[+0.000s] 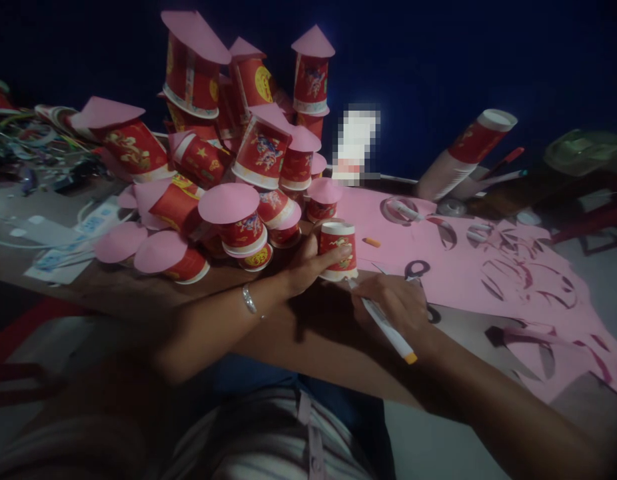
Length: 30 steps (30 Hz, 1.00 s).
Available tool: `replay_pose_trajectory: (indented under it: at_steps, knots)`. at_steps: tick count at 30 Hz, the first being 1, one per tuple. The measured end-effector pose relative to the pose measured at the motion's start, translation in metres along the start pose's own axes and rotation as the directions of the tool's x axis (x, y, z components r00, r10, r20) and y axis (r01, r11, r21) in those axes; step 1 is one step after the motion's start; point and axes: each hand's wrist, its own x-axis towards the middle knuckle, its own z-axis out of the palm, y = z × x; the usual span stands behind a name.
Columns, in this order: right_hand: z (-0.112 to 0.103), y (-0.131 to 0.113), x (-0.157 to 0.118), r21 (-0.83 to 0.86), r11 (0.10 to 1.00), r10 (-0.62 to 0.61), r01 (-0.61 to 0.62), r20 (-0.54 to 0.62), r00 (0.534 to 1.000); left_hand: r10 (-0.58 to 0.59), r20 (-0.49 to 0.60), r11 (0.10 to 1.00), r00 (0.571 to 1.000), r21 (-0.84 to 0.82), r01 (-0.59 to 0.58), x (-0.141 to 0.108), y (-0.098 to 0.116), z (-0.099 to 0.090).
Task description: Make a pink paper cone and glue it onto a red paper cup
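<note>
My left hand [308, 261] is wrapped round a red paper cup [337, 252] with a gold print, held over the table. The cup is upside down, its white base on top and rim below. In my right hand [388, 297] is a white marker [388, 330] with an orange end pointing toward me. Its tip is at the cup's lower rim; whether it touches I cannot tell. An orange marker cap [371, 242] lies on pink paper just beyond. Close behind my right hand are black-handled scissors [417, 270], partly hidden by it.
Left of my hands, several red cups with pink paper cones [228, 203] are piled and stacked. Pink paper sheets [438, 267] with cut-outs and scraps spread to the right. A leaning stack of paper cups [476, 143] stands at the back right. Wires [48, 143] clutter the far left.
</note>
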Motion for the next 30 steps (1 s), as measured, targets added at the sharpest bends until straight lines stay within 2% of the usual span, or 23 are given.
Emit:
replay_pose_trajectory:
  at_steps: [30]
  knots:
    - [0.0023,0.0007,-0.0021,0.067,0.998,-0.023,0.021,0.029,0.999,0.069,-0.003,0.996,0.998,0.063,-0.069,0.0013,-0.0008,-0.0006]
